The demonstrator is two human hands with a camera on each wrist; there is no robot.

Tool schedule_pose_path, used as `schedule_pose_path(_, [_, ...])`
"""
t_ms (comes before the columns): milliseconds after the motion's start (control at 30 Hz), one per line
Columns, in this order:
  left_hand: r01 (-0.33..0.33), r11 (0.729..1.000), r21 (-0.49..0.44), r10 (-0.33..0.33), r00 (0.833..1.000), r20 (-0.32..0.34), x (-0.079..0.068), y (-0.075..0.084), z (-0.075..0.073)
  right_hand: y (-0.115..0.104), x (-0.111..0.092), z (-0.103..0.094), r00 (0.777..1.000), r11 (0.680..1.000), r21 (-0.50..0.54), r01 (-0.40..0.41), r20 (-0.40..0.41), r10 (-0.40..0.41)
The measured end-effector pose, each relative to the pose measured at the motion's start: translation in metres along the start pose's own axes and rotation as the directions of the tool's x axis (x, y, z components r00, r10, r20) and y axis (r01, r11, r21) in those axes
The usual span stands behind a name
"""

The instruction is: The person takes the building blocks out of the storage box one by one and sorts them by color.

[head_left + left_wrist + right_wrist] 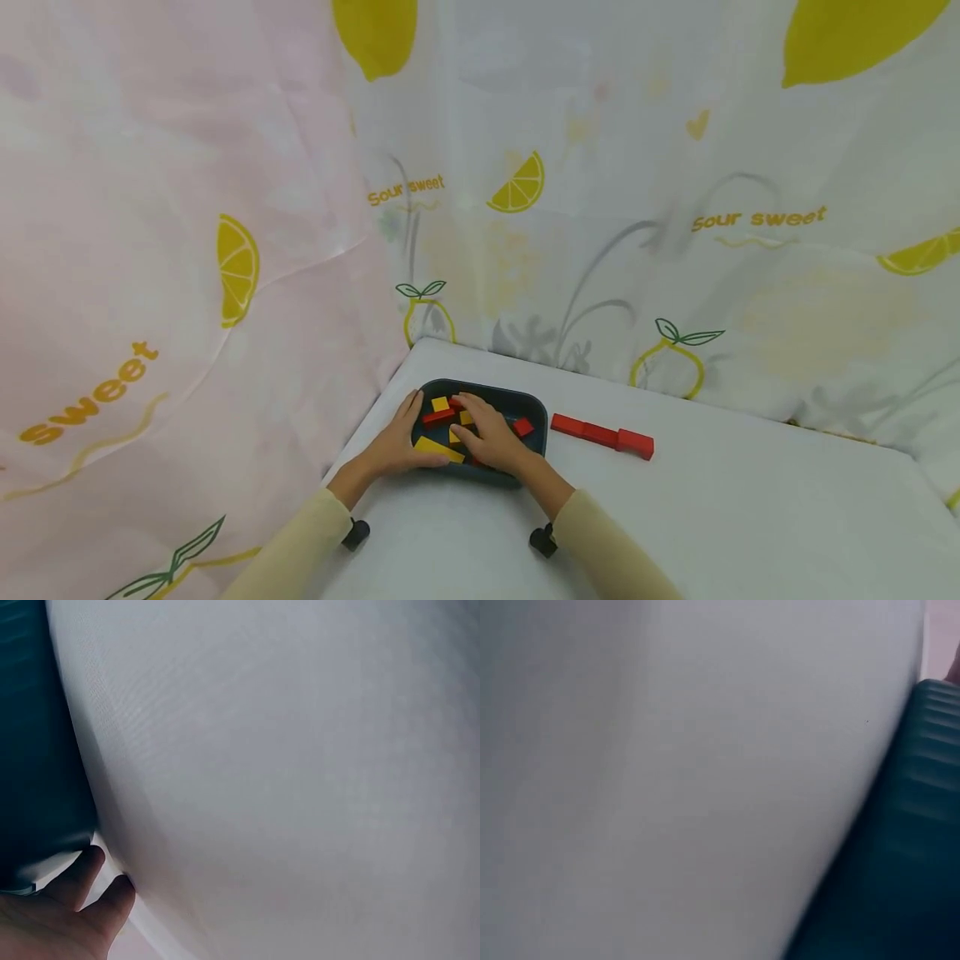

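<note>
In the head view, a dark teal tray (510, 398) holds several red and yellow blocks. My left hand (393, 446) grips its left end, with the fingers along the left rim and the thumb over the near side by a long yellow block (438, 450). In the left wrist view, two fingertips of that hand reach the tray's corner. My right hand (491, 437) reaches over the near rim into the tray, its thumb and fingers apart around a small yellow block (466, 417). A red block (522, 427) lies right of this hand.
Three red blocks (602, 434) form a row on the white table (720, 508), right of the tray. Lemon-print curtains (577, 275) hang behind and to the left. A small black camera sits at each wrist, beside cream sleeves (603, 533).
</note>
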State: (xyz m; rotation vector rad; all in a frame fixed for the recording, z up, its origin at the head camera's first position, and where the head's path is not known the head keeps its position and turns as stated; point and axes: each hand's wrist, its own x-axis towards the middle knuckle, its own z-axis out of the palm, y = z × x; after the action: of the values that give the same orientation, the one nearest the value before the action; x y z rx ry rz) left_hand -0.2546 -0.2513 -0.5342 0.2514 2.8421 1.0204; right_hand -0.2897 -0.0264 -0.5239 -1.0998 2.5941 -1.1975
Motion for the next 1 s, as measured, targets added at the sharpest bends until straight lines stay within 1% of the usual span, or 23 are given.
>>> schedule_pose_path(100, [-0.012, 1.000, 0.005, 0.012, 1.000, -0.003, 0.004, 0.003, 0.002, 0.005, 0.007, 0.001, 0.998, 0.999, -0.016, 0.028, -0.059, -0.029])
schedule_pose_path(167, [-0.029, 1.000, 0.007, 0.029, 1.000, 0.005, 0.008, 0.006, 0.004, 0.007, 0.012, 0.001, 0.995, 1.000, -0.012, 0.028, -0.100, -0.029])
schedule_pose_path(233, [-0.042, 0.999, 0.004, 0.042, 0.999, 0.020, 0.011, 0.008, 0.005, 0.008, 0.015, 0.002, 0.992, 1.000, -0.001, 0.012, -0.124, -0.012])
schedule_pose_path(333, [-0.040, 0.999, -0.004, 0.040, 0.999, 0.025, 0.012, 0.010, 0.005, 0.008, 0.021, 0.006, 0.991, 0.997, 0.073, -0.020, -0.134, 0.030])
schedule_pose_path(467, [-0.023, 1.000, -0.009, 0.023, 1.000, 0.010, 0.006, 0.009, 0.002, 0.005, 0.029, 0.015, 0.987, 0.982, 0.180, -0.060, -0.139, 0.086])
schedule_pose_path(500, [-0.022, 1.000, -0.009, 0.022, 1.000, 0.012, 0.005, 0.009, 0.002, 0.004, 0.030, 0.017, 0.985, 0.979, 0.190, -0.076, -0.137, 0.103])
schedule_pose_path(667, [-0.035, 0.999, 0.001, 0.035, 0.999, 0.015, 0.003, 0.007, -0.003, 0.002, 0.037, 0.021, 0.977, 0.975, 0.174, -0.139, -0.135, 0.163])
schedule_pose_path(767, [-0.025, 1.000, 0.003, 0.025, 1.000, 0.009, 0.003, 0.006, -0.006, 0.003, 0.040, 0.021, 0.974, 0.972, 0.169, -0.164, -0.129, 0.187])
schedule_pose_path(867, [-0.008, 1.000, -0.006, 0.008, 1.000, 0.015, 0.001, 0.005, -0.005, 0.003, 0.039, 0.024, 0.977, 0.977, 0.140, -0.161, -0.119, 0.178])
schedule_pose_path(1000, [-0.009, 1.000, -0.013, 0.010, 1.000, 0.015, -0.003, 0.003, -0.002, 0.004, 0.033, 0.031, 0.981, 0.988, 0.066, -0.136, -0.130, 0.144])
